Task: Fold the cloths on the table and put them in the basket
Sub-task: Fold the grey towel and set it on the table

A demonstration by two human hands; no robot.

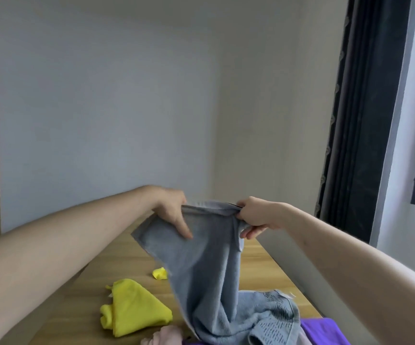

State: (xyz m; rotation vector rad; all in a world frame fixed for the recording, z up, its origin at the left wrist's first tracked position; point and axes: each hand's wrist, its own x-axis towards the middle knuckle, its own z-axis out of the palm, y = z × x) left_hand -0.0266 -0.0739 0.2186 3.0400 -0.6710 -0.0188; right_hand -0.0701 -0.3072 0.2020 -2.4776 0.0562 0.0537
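Observation:
A grey-blue cloth [201, 265] hangs lifted above the wooden table [263, 265]. My left hand [174, 210] grips its top edge on the left, thumb lying down the front. My right hand [256, 216] pinches the same top edge on the right. The cloth's lower end trails into a pile near the front edge. A yellow cloth [134, 308] lies crumpled on the table to the left. A light blue patterned towel [273, 317] sits under the hanging cloth. No basket is in view.
A pink cloth [166, 336] and a purple cloth [323, 331] lie at the bottom edge. A white wall [126, 108] stands behind the table. A dark curtain [365, 108] and a window frame are at the right.

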